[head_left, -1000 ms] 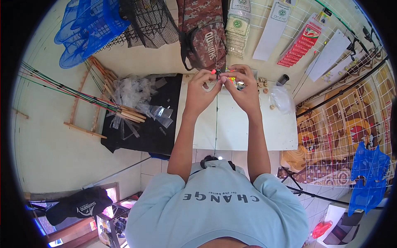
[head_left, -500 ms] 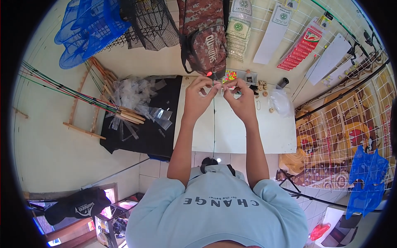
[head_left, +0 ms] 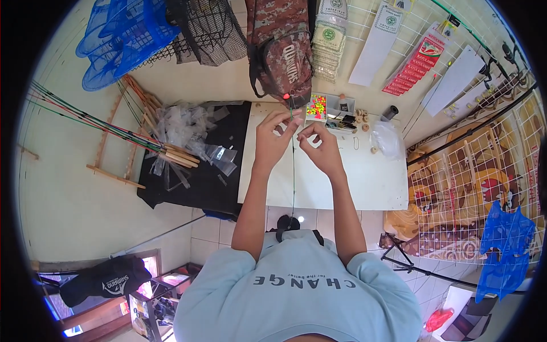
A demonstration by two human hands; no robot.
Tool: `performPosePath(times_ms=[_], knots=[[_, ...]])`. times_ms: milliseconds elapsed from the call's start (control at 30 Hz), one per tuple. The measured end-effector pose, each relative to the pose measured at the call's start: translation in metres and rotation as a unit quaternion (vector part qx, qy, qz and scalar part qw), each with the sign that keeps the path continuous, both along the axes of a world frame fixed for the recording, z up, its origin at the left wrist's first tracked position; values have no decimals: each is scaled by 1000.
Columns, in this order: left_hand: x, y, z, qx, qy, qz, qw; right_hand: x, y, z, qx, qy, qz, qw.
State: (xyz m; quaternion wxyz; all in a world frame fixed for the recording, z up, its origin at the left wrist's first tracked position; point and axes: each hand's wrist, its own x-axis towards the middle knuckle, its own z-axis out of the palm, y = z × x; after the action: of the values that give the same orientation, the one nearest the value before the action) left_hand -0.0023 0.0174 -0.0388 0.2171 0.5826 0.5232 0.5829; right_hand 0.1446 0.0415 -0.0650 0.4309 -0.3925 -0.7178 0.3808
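My left hand (head_left: pixel 274 137) pinches a thin dark fishing line (head_left: pixel 294 171) above the white tabletop (head_left: pixel 319 188). This line runs down from the fingertips toward my waist. Just beyond the fingers, a small orange-red bead (head_left: pixel 286 96) shows at its upper end, next to a thin wire loop. My right hand (head_left: pixel 322 149) is apart from the left, a little lower and close to the line's right side. Its thumb and fingertips are pinched together; whatever lies between them is too small to make out.
Past my hands stands a compartment tray (head_left: pixel 336 108) of bright beads and dark small parts. Cork-coloured pieces (head_left: pixel 362 117), a black cylinder (head_left: pixel 390 113) and a clear plastic bag (head_left: pixel 387 141) lie right of it. Plastic sleeves (head_left: pixel 188 131) and wooden-handled rods (head_left: pixel 179 158) cover the black cloth at left.
My right hand has moved away from the left fingertips, down and nearer to me. The left hand keeps its pinch, and the tray's contents show more fully.
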Motion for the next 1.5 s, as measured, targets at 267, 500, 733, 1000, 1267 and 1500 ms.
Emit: performPosePath(times_ms=[267,500,733,1000,1267,1500], knots=[[-3,-3,-21,0,-27,12,1000,-5,-8,-27,-14,-11,-13,1000],[-5,-12,-51,-39,-40,13,998,-9,-9,-53,-139,172,-15,975],[-10,-27,-64,-91,-130,-63,985,-11,-18,-41,-199,287,14,937],[-6,-35,-58,-82,-71,-66,992,-13,-25,-41,-154,277,-4,948],[0,-34,-62,-44,-53,-35,997,-14,-27,-43,-93,231,-41,968],[2,-25,-71,-87,-91,-59,990,-6,-23,-43,-129,251,-67,957]])
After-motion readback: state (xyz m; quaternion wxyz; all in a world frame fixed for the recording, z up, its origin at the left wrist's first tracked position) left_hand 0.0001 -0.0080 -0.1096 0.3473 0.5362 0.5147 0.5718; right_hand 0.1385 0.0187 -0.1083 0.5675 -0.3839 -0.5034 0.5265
